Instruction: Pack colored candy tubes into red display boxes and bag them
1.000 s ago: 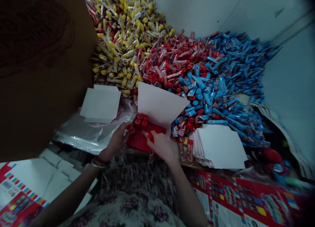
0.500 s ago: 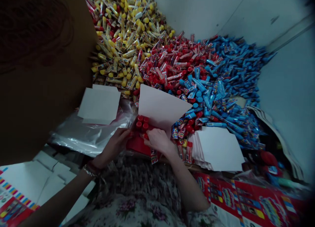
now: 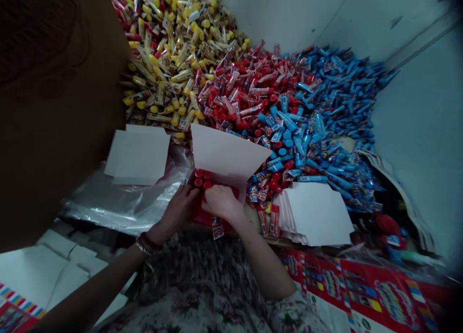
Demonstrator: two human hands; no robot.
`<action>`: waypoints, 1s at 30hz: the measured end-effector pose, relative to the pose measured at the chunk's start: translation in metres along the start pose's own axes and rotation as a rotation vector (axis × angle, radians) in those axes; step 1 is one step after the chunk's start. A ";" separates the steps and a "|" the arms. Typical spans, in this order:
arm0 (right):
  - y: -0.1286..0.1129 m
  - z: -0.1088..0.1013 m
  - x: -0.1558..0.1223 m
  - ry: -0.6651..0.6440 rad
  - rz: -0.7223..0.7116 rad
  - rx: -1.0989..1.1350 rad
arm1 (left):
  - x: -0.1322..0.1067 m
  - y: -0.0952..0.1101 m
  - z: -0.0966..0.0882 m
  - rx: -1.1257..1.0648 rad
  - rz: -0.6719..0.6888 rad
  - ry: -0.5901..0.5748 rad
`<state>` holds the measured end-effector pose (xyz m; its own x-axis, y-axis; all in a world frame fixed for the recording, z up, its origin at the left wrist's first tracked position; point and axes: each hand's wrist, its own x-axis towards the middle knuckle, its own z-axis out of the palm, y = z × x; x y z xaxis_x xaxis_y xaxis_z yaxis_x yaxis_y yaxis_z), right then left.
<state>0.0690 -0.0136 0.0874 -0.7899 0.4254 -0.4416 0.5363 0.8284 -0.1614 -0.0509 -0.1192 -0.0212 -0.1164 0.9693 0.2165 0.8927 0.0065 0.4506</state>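
An open red box [image 3: 197, 216] with its white lid flap [image 3: 227, 152] raised sits in front of me. Several red-capped candy tubes [image 3: 202, 177] stand upright in its far left corner. My left hand [image 3: 178, 208] is closed on the box's left side, fingertips beside the caps. Over the middle of the box, my right hand [image 3: 223, 203] has its fingers curled down on a red candy tube, mostly hidden by the hand. A printed wrapper end [image 3: 217, 228] pokes out below my right hand, over the box's near edge.
Heaped behind are yellow tubes [image 3: 177, 48], red tubes [image 3: 249, 89] and blue tubes [image 3: 336, 89]. White cartons lie left [image 3: 137, 154] and right [image 3: 320, 215], with clear plastic film [image 3: 119, 203] beneath the left one. A large brown cardboard box [image 3: 61, 130] blocks the left side.
The whole view has shifted slightly, moving things leftward. My right hand has pressed in closer over the tubes, and my left fingertips have moved up beside the caps.
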 end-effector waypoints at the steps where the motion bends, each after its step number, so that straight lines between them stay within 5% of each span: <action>1: -0.001 0.003 -0.001 -0.003 0.006 0.001 | -0.003 0.001 0.003 0.014 0.019 0.043; 7: -0.004 0.013 0.009 -0.013 -0.031 0.009 | -0.023 -0.008 0.015 0.024 -0.029 0.281; 14: 0.001 0.006 0.024 0.003 -0.076 0.020 | -0.033 -0.007 0.054 0.059 -0.145 0.224; 18: 0.011 0.020 0.014 0.090 0.004 0.057 | -0.029 -0.001 0.060 0.134 -0.206 0.215; 24: 0.022 0.052 -0.029 0.323 0.317 0.389 | -0.028 0.002 0.040 -0.135 -0.259 0.229; 28: 0.064 0.070 -0.077 0.517 0.611 0.634 | -0.022 0.025 0.005 -0.269 -0.204 0.467; 30: 0.091 0.076 -0.096 0.534 0.770 0.621 | -0.010 0.046 -0.006 -0.315 -0.068 0.450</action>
<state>0.2162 -0.0067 0.0481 -0.1298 0.9707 -0.2024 0.8737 0.0155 -0.4862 -0.0115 -0.1303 0.0027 -0.4058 0.7681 0.4954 0.7114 -0.0748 0.6988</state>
